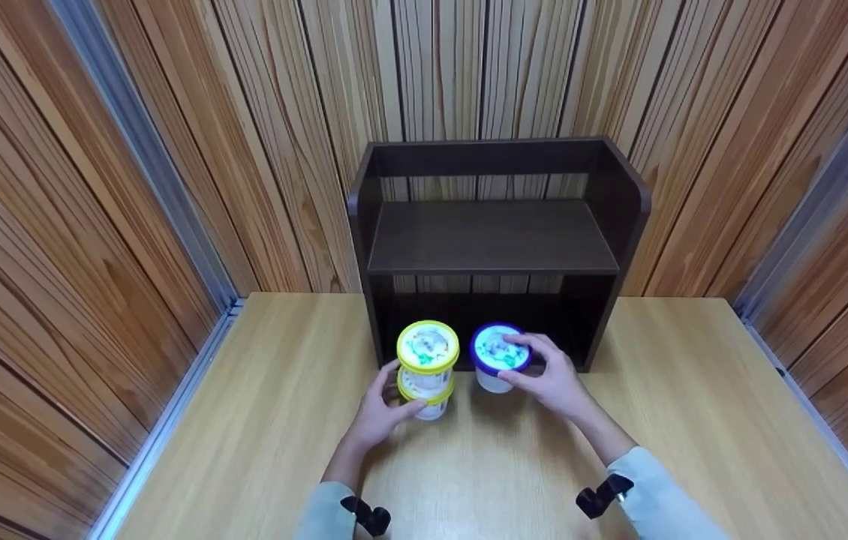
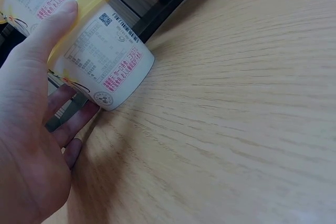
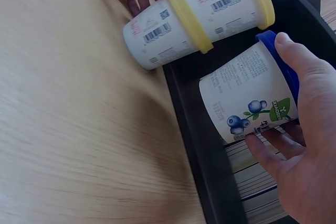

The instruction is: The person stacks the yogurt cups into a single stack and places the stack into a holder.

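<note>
Two white tubs with yellow lids stand stacked near the shelf's front, an upper tub (image 1: 428, 346) on a lower tub (image 2: 107, 59). My left hand (image 1: 379, 414) grips the lower tub, its thumb at the lid's edge and its fingers round the far side. Beside the stack, a white tub with a dark blue lid (image 1: 500, 349) and printed blueberries is held in my right hand (image 1: 555, 379). In the right wrist view that blueberry tub (image 3: 249, 90) is tilted, thumb at the lid's rim and fingers along its side, raised off the table and apart from the stack.
A dark brown two-tier shelf (image 1: 495, 236) stands at the back of the light wood table (image 1: 289, 420). Its lower compartment (image 1: 484, 307) opens right behind the tubs. Wood-patterned panels (image 1: 439, 67) enclose the back and sides.
</note>
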Available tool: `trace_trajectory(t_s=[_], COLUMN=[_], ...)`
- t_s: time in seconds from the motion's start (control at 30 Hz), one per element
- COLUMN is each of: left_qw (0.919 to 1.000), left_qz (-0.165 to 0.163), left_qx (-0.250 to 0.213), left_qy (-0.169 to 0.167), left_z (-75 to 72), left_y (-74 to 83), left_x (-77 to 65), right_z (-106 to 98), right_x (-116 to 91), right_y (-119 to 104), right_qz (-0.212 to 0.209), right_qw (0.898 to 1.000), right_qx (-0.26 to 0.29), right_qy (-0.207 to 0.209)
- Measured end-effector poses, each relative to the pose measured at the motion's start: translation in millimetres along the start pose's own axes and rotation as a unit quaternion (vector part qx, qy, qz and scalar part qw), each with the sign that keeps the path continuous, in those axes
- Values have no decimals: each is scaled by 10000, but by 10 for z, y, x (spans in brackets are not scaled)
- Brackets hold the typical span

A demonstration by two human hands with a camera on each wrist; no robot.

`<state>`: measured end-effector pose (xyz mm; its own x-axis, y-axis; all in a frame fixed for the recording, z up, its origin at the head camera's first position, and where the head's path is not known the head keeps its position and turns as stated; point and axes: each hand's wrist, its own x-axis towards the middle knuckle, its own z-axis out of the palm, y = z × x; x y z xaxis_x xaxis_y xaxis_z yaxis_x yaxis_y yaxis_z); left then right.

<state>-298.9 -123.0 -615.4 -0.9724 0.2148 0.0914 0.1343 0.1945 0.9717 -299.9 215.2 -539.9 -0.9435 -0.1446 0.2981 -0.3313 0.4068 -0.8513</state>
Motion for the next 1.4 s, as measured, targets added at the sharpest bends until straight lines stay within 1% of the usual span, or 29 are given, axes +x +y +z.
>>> trace_trajectory(t_s=[0.1, 0.27, 0.5, 0.6, 0.77, 0.97, 1.17, 1.4], left_qw=[10000, 10000, 9999, 9999, 9999, 10000, 9999, 9999], left_qz=[28, -39, -117, -100, -53, 7, 83, 6], left_qx=[-30, -50, -62, -92, -90, 0, -48, -121], left_qy=[-14, -13, 11, 8, 6, 19, -33, -1], left_z=[1, 2, 3, 5, 8, 16, 12, -3], left_y=[-5, 1, 31, 33, 30, 6, -22, -16], left_x=[6, 3, -5, -6, -2, 11, 31, 20], right_z=[-42, -115, -186, -199, -205, -208, -187, -130], right_x=[18, 57, 127, 152, 183, 210, 258, 320], right_y=[-53, -156, -304, -365, -467, -578, -704, -853], right_qz=[-20, -89, -286, -347, -444, -538, -707, -809], right_qw=[10000, 9999, 9992, 9988, 9984, 9982, 9972, 9966], right_qx=[-12, -2, 241, 287, 291, 165, 125, 140], right_qy=[21, 112, 152, 185, 214, 200, 183, 86])
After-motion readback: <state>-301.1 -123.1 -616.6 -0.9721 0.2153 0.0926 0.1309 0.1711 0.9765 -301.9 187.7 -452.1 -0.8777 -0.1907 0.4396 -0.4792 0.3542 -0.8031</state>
